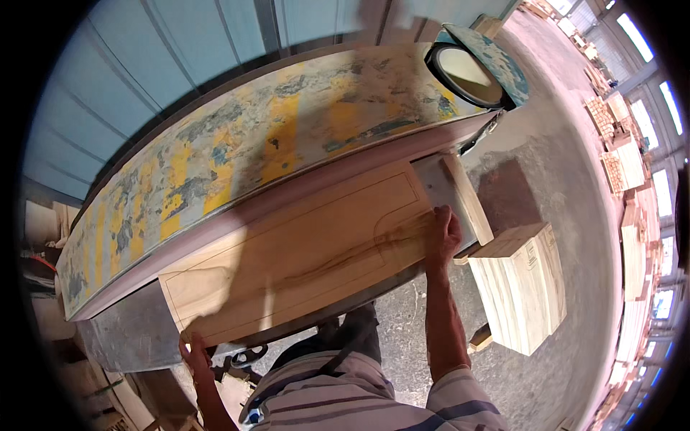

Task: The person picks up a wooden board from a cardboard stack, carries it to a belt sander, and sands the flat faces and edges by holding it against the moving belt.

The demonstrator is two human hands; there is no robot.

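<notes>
A wooden board [309, 248] lies at a slant across the grey metal tabletop [133, 327], its long upper edge beside the machine's long body, its lower edge toward the person; pencil-thin lines run along it just inside its edges, with a curved line near its right end, and a darker streak of grain crosses its face. The left hand [195, 353] has its grip on the board's lower left corner, fingers bent at the edge; the right hand [443, 233] has its grip curled tight on the right end, near the lower corner; both hands hold the board between them. Behind it stands the curved cover [215, 154], its yellow and grey paint badly worn, with a pale round part [468, 75] rimmed in black at its right end; a narrow wooden strip [467, 197] lies to the right of the board, and beyond the right hand a stack of pale wood [517, 291] stands above the concrete floor [410, 312]; a shadow falls over much of the board and cover.
</notes>
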